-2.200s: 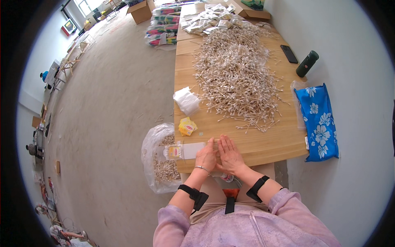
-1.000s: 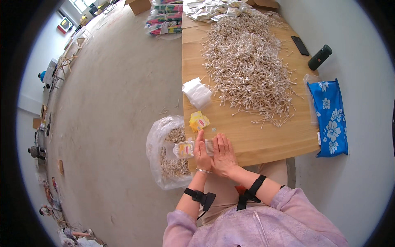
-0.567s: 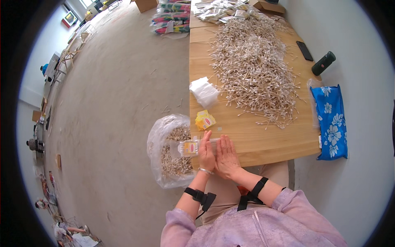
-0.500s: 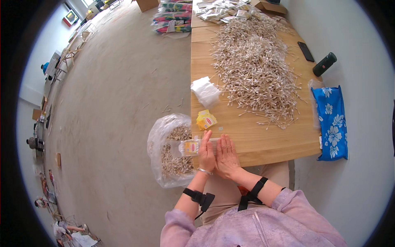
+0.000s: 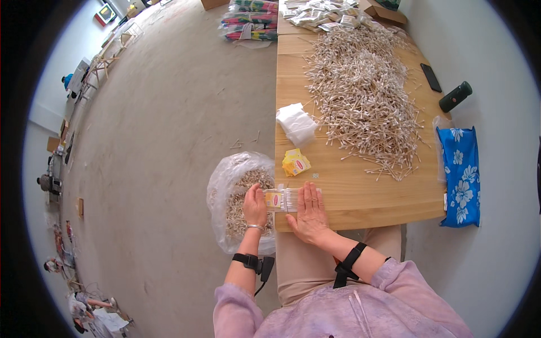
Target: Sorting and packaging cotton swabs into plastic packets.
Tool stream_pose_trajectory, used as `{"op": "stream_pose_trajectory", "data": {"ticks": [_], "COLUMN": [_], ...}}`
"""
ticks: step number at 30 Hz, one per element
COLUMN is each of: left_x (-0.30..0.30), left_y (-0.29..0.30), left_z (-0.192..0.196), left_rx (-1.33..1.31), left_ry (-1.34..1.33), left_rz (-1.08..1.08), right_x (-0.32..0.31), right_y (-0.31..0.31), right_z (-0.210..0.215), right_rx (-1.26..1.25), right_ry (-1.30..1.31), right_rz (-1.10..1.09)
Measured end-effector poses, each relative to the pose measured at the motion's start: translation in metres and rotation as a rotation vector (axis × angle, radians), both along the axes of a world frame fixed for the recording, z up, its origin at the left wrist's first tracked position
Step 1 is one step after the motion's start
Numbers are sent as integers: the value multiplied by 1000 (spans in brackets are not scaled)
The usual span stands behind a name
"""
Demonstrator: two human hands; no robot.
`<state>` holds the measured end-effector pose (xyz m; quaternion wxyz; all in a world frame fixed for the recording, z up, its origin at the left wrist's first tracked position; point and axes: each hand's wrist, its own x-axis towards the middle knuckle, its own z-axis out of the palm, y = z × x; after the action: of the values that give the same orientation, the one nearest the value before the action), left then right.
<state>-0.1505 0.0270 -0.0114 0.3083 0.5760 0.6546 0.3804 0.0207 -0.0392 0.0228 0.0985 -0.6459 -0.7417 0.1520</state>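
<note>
Yellow label: on the clear swab packet, between our two sets of fingers, we see a yellow card with a red oval mark; its print is too small for us to read.
Loose cards: we have a small stack of yellow cards, marked with the same red oval, just beyond our right fingers and a little to their left.
Bench edges: the left edge of the bench runs between our left fingers and our right ones; the front edge passes on our side of the right fingers.
Room around: to the right of our right fingers we see wood grain stretching to the blue floral pouch; beyond them spreads the big swab pile.
Off the edge: our left fingers are past the bench, above a clear plastic bag of loose swabs.
Right fingers: straight and together, thumb spread, they lie flat over the packet's right end.
Left fingers: they curl at the packet's left end; we cannot tell whether they grip it.
Packet: it lies crosswise between our hands, its right part on the bench, its left part jutting over the edge.
</note>
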Motion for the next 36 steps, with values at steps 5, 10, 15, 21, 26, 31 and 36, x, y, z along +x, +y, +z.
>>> {"op": "stream_pose_trajectory", "data": {"ticks": [5,10,15,21,26,31,36], "left_x": [-1,-3,2,0,3,-1,2], "left_y": [4,2,2,3,2,0,2], "left_z": [1,-1,0,-7,-2,-12,-8], "left_rx": [-195,-128,-136,-72,-94,-96,-69], "left_ry": [-85,-294,-435,-281,-280,-337,-298], "left_rz": [-52,-109,-97,-77,-87,-66,-86], "right_x": [1,-6,-19,-32,-23,-25,-31], "right_y": [1,1,2,2,2,0,2], "right_z": [1,4,-3,-4,-4,3,-2], "right_rx": [-14,-93,-24,6,21,-20,34], "right_ry": [13,29,33,76,62,60,80], "right_rz": [-6,25,26,-1,41,59,38]}}
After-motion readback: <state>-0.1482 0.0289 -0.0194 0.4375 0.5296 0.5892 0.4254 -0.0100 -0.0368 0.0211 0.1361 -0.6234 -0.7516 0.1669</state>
